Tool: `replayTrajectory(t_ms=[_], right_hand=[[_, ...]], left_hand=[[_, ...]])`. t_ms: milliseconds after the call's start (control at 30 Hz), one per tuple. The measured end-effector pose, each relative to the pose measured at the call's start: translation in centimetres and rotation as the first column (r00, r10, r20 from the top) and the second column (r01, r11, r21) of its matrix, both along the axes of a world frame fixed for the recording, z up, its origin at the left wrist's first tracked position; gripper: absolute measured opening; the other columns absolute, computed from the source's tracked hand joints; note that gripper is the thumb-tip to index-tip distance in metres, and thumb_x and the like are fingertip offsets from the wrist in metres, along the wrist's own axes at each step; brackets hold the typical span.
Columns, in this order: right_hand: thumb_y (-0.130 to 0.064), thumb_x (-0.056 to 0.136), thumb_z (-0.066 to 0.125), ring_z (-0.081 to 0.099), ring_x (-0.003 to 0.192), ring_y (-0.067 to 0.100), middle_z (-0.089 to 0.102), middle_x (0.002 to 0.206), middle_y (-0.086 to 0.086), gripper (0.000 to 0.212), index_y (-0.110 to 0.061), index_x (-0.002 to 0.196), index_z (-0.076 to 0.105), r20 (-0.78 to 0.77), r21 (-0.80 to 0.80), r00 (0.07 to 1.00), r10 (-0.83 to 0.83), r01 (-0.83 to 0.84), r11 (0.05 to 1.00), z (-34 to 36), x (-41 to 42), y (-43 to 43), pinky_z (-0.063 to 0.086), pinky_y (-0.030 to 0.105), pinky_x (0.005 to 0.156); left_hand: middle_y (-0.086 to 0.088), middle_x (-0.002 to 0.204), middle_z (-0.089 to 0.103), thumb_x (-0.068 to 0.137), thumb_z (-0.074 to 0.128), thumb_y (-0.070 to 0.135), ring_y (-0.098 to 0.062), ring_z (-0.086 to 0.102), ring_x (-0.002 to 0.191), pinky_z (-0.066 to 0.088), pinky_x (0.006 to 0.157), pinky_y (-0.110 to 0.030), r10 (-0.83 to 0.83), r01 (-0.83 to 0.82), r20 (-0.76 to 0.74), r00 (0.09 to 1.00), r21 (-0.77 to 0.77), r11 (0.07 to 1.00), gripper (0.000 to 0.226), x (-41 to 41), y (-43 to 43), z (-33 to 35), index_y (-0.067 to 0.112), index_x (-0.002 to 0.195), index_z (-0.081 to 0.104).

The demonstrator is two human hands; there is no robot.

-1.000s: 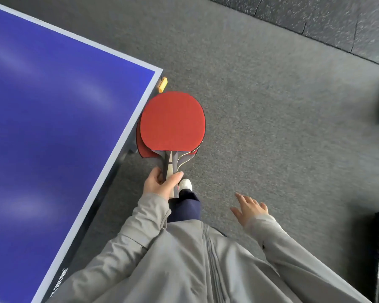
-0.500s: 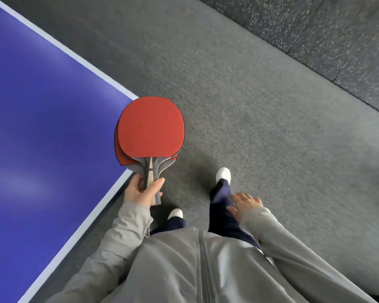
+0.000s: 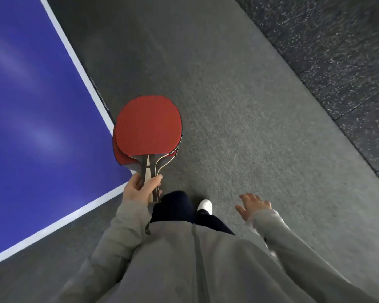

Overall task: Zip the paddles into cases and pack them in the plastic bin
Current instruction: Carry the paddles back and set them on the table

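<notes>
Two red-faced paddles (image 3: 148, 125) are stacked one on the other, blades pointing away from me. My left hand (image 3: 138, 190) grips both handles together, holding them over the corner of the blue table. My right hand (image 3: 253, 205) hangs free over the floor with its fingers spread and nothing in it. No case or plastic bin is in view.
The blue table-tennis table (image 3: 37, 119) with a white edge line fills the left side; its corner lies just under the paddles. Grey carpet (image 3: 239, 127) stretches ahead and right, meeting darker speckled floor tiles (image 3: 337, 51) at the upper right. My white shoe (image 3: 205, 205) shows below.
I have walked on along the table's edge and turned, so the table corner now sits near my left hand. The paddles stay in my left hand; the right hand swings by my side.
</notes>
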State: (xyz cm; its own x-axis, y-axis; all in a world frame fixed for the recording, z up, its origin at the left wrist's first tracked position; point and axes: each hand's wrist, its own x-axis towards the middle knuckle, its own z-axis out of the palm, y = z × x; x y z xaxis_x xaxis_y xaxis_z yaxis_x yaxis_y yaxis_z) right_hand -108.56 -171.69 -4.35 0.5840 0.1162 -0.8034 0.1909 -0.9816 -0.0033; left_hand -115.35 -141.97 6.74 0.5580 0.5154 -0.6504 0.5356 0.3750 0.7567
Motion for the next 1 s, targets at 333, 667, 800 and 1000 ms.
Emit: replayTrajectory(t_ms=[333, 667, 800, 1000], right_hand=[[-0.045, 0.097, 0.039, 0.027, 0.142, 0.019, 0.028, 0.154, 0.0, 0.056, -0.023, 0.146, 0.025, -0.041, 0.049, 0.953, 0.301, -0.299, 0.953, -0.6, 20.9, 9.9, 0.025, 0.037, 0.114], [-0.036, 0.098, 0.043, 0.035, 0.137, 0.027, 0.034, 0.151, 0.008, 0.053, -0.017, 0.145, 0.03, 0.029, 0.196, 0.956, 0.291, -0.291, 0.936, 1.9, 41.3, 23.1, 0.028, 0.033, 0.112], [-0.043, 0.097, 0.04, 0.035, 0.137, 0.022, 0.034, 0.151, 0.003, 0.054, -0.022, 0.146, 0.028, 0.031, 0.126, 0.928, 0.372, -0.372, 0.92, 1.9, 48.9, 24.5, 0.028, 0.034, 0.112], [-0.045, 0.097, 0.038, 0.027, 0.142, 0.021, 0.026, 0.155, 0.0, 0.058, -0.025, 0.149, 0.021, -0.032, 0.066, 0.935, 0.353, -0.351, 0.934, 1.2, 61.8, 25.5, 0.023, 0.036, 0.115]], left_hand=[[0.009, 0.067, 0.068, 0.069, 0.074, 0.031, -0.019, 0.063, 0.072, 0.049, 0.069, -0.035, 0.276, -0.276, 0.017, 0.961, 0.046, 0.96, 0.012, 10.8, 5.5, -2.0, 0.032, 0.079, 0.067], [-0.007, 0.083, 0.062, 0.068, 0.079, 0.029, -0.031, 0.059, 0.086, 0.049, 0.083, -0.048, 0.343, -0.344, 0.026, 0.939, 0.119, 0.931, 0.028, 26.7, 14.3, 0.3, 0.019, 0.084, 0.058], [-0.011, 0.085, 0.055, 0.051, 0.074, 0.047, -0.025, 0.053, 0.082, 0.046, 0.081, -0.044, 0.305, -0.306, 0.022, 0.952, 0.11, 0.946, 0.046, 34.9, 16.1, 0.8, 0.016, 0.078, 0.053], [-0.002, 0.069, 0.049, 0.077, 0.075, 0.015, -0.017, 0.046, 0.068, 0.041, 0.062, -0.025, 0.376, -0.377, 0.028, 0.926, 0.093, 0.922, 0.025, 48.2, 18.3, 0.3, 0.01, 0.073, 0.051]])
